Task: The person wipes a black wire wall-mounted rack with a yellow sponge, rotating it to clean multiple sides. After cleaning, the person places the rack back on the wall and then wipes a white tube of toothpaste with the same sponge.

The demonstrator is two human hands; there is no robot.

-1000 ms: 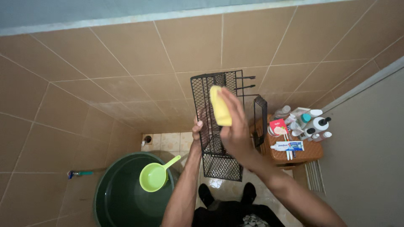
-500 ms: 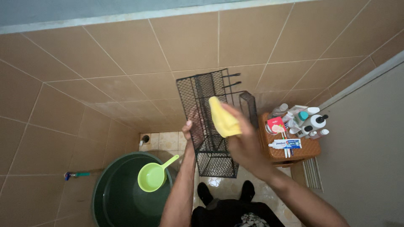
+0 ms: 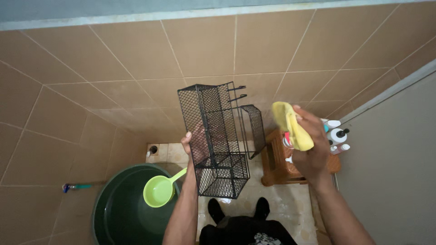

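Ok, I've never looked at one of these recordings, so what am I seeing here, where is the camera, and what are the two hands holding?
There is one view, from a camera worn on the person's head, looking down into a tiled bathroom. Both bare arms belong to that person. The left hand grips a black wire mesh rack, held up in the air. The right hand is apart from the rack, its fingers closed round a yellow cloth. On the floor below stands a dark green basin with a light green scoop in it. At right, a small brown stool carries white bottles and other toiletries, partly hidden by the right hand.
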